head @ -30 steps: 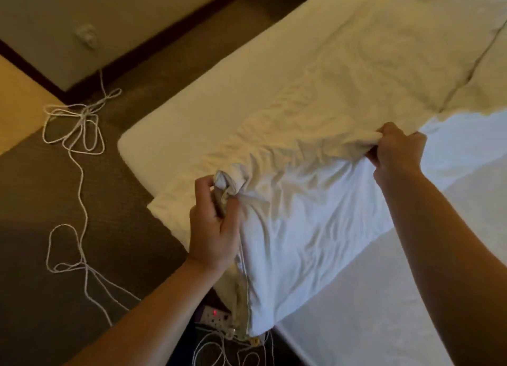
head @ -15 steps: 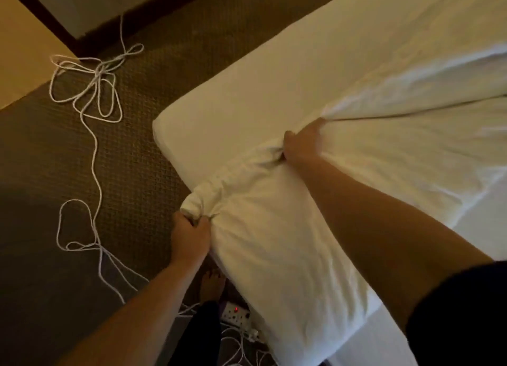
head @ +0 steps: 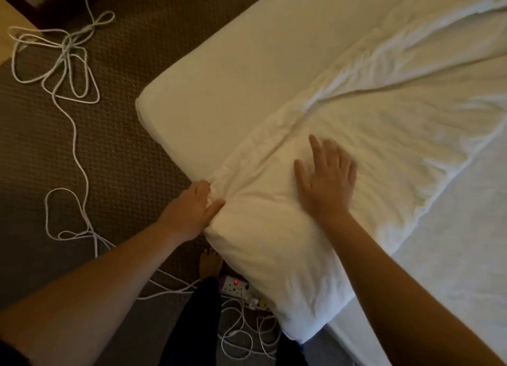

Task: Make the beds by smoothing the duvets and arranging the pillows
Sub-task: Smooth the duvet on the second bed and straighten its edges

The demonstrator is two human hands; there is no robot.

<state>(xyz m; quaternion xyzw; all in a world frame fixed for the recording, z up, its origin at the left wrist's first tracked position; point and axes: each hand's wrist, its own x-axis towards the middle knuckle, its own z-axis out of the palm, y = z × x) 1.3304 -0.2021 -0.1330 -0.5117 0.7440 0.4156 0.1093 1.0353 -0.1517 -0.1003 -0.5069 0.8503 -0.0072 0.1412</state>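
Note:
A white duvet [head: 389,135] lies rumpled across the bed, one end folded over the mattress edge and hanging toward the floor. My left hand [head: 193,209] pinches the bunched corner of the duvet at the bed's edge, thumb against the fabric. My right hand [head: 326,177] lies flat on top of the duvet, fingers spread and straight, just right of that corner. The bare white mattress [head: 238,72] shows beyond the duvet on the left side. No pillow is in view.
Brown carpet [head: 123,160] lies left of the bed, with a long white cable [head: 68,63] looped over it. A power strip [head: 236,286] with a red light sits by my bare foot [head: 210,264], with more cable beside it. A second white bed surface [head: 452,256] lies to the right.
The duvet end has come down from the air onto the bed. My right hand released its hold and now lies flat on the duvet. My left hand still grips the corner.

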